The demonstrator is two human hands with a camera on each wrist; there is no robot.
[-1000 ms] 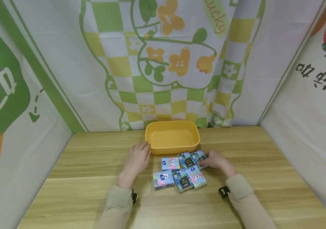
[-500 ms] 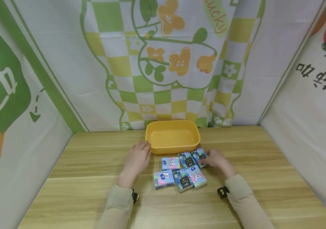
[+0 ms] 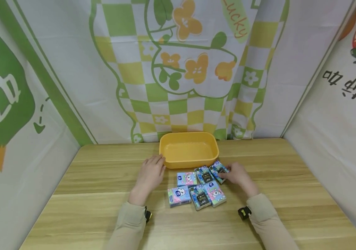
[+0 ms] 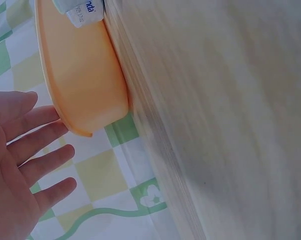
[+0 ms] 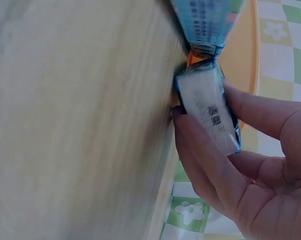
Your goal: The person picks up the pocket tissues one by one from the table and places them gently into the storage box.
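Observation:
Small pocket tissue packs lie in a loose cluster in front of a yellow basin (image 3: 188, 164). My right hand (image 3: 238, 174) pinches the dark blue tissue pack (image 3: 218, 170) at the cluster's far right; in the right wrist view, thumb and fingers grip the white-sided pack (image 5: 205, 100) along its edges. My left hand (image 3: 150, 175) touches the basin's left front corner with nearly straight fingers, spread apart in the left wrist view beside the basin wall (image 4: 85, 75). Another dark pack (image 3: 204, 175) lies left of the pinched one.
Nearer me lie a pink and blue pack (image 3: 179, 196), a dark pack (image 3: 200, 197) and another pink pack (image 3: 215, 193). One more pink pack (image 3: 186, 178) sits close to the basin's front. A patterned curtain (image 3: 178, 107) hangs behind the wooden table (image 3: 103, 208).
The pack in my right hand has shifted slightly toward the basin and turned a little. My left hand stays at the basin's corner.

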